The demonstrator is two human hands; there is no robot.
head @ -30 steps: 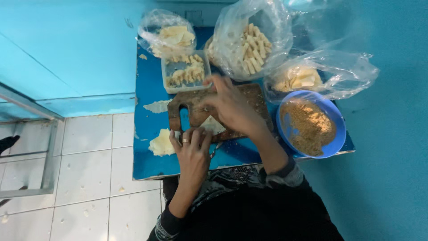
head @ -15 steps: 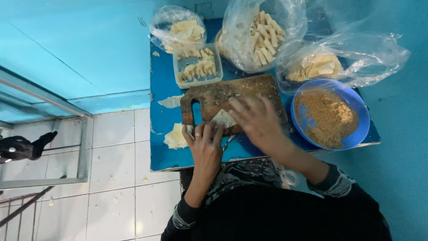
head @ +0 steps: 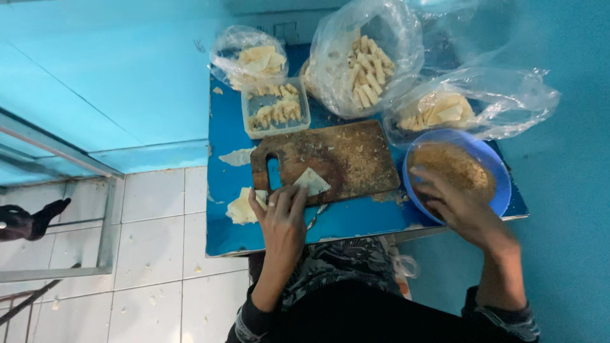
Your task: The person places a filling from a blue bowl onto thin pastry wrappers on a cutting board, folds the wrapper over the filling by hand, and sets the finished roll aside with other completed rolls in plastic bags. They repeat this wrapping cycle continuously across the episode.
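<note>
Landmark = wooden cutting board (head: pixel 330 162) on small blue table (head: pixel 222 228).

L hand (head: pixel 283 219) sits at board's near edge, fingers flat & spread, pinning a pale folded wrapper (head: pixel 311 181) that lies on the board w/ one corner toward the handle slot. Open, not gripping anything.

R hand (head: pixel 454 206) is off the board's right side, over the blue bowl (head: pixel 499 190) of brown crumbly filling (head: pixel 454 166); fingers curled loosely into it. Can't tell if it holds a pinch.

Beyond board: clear tub of rolled pieces (head: pixel 276 111), three plastic bags w/ sticks and sheets. Stack of spare wrappers (head: pixel 241 206) just left of board.

Judgement: keep L fingers light on the wrapper so it doesn't tear or slide; take a modest pinch, drop it mid-sheet, away from edges.
</note>
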